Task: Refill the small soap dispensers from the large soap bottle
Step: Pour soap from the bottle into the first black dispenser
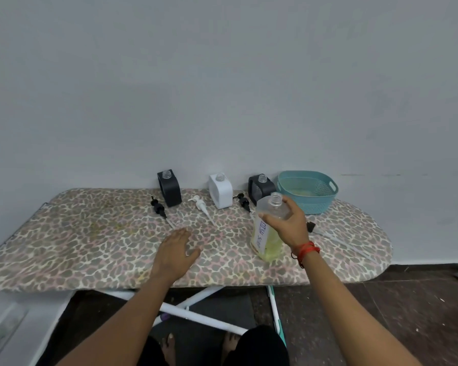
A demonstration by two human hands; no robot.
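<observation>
the left hand (pixel 176 253) is palm down over the middle of the ironing board (pixel 90 239), fingers straight and holding nothing; whether it touches the cover i cannot tell. along the far edge stand three small dispensers with open necks: a black dispenser (pixel 169 188), a white dispenser (pixel 220 191) and a second black dispenser (pixel 261 188). their pumps lie just in front: a black pump (pixel 158 207), a white pump (pixel 201 207) and another black pump (pixel 243 200). toward the right end, near the front edge, the large soap bottle (pixel 269 233) leans a little, uncapped, with yellow-green soap in its lower part. the right hand (pixel 288 223) grips its clear shoulder, fingers curled round just below the neck. a teal basket (pixel 307 190) sits at the far right corner.

the bottle looks partly full, so likely heavy low down and light at the top. its smooth plastic may be slick with soap and give under a squeeze. a shoulder hold suits lifting; for pouring into such narrow necks, a second hand low on the body would probably steady it.
</observation>
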